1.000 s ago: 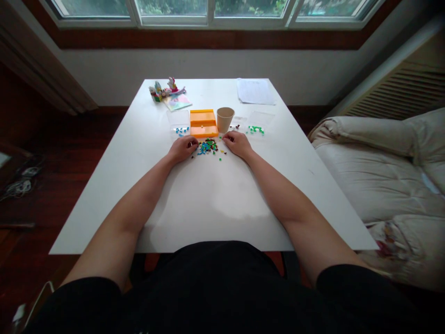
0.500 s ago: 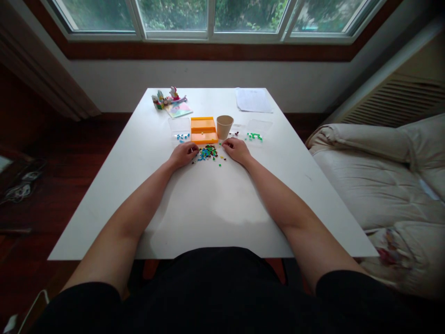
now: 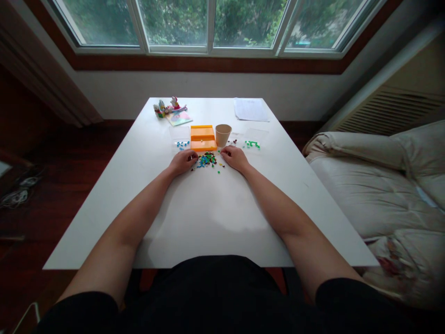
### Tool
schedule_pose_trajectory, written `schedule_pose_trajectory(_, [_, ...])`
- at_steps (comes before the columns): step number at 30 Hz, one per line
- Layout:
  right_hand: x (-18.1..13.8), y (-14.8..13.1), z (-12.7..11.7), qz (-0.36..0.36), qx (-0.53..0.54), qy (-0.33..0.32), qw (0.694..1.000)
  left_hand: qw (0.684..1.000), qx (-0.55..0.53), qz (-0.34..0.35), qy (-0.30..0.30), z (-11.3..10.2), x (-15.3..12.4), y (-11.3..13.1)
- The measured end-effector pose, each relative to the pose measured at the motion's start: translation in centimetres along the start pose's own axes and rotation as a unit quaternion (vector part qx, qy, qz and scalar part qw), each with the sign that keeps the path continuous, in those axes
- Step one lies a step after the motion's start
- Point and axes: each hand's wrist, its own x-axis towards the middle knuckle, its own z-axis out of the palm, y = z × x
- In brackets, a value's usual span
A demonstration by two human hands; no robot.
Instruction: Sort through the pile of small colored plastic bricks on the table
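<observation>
Both hands rest on the white bench (image 3: 208, 208), one on each side of a pile of small coloured pieces (image 3: 207, 160). The left hand (image 3: 183, 161) lies knuckles up, fingers curled loosely, fingertips at the pile's left edge. The right hand (image 3: 235, 157) is likewise curled at the right edge. Whether either hand grips a piece cannot be determined. Just behind the pile stand an orange tray (image 3: 203, 138) and a paper cup (image 3: 223, 135).
</observation>
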Motion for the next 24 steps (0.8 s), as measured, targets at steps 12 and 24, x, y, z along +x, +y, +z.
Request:
schedule_pose_trajectory(12, [-0.09,-0.47,-0.22,-0.019,-0.023,-0.016,0.999,1.000,0.004,0.024,0.007,-0.01,-0.04,-0.22])
schedule_pose_trajectory(24, [-0.03,0.37,0.31,-0.024,-0.017,-0.010,1.000,0.999,0.028,0.011,0.038,0.19,-0.15,-0.33])
